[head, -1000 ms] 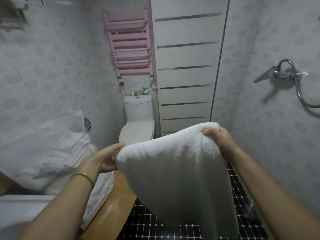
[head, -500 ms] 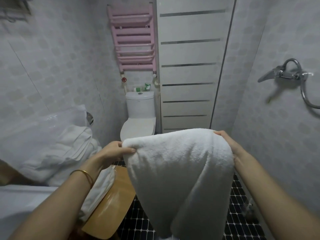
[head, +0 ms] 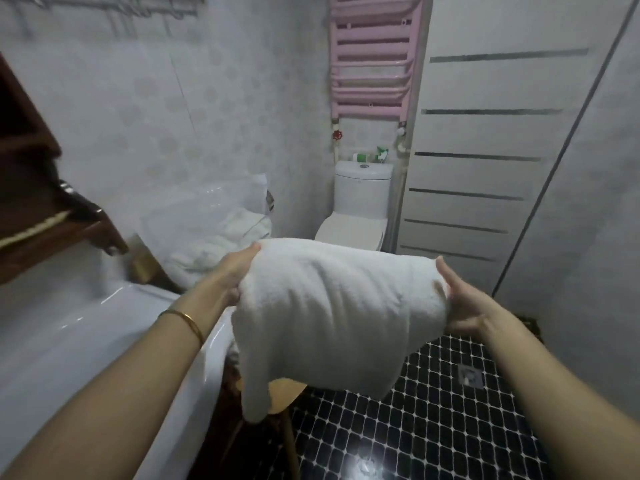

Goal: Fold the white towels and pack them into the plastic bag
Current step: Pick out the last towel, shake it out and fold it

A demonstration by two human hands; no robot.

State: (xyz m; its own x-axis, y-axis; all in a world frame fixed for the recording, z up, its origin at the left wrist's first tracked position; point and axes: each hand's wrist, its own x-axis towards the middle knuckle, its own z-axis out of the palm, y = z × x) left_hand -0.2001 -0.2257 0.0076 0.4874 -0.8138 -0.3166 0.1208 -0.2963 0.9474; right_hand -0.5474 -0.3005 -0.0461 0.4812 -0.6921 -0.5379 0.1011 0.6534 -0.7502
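towel (head: 329, 306): white, fluffy, bunched, one corner hangs below left fingers (head: 252, 251) | left hand (head: 232, 275): grips its end | right hand (head: 464, 303): pinches other end

The white towel (head: 332, 306) is hanging shorter, doubled over; the left hand (head: 231, 271) and right hand (head: 465, 306) are now clasping its sides, bringing it nearer the plastic bag (head: 204, 216).

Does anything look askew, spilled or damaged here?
The towel, held between the left hand and right hand, hangs unevenly: its lower-left corner dangles well below the rest of the bottom edge. Nothing looks spilled or damaged.
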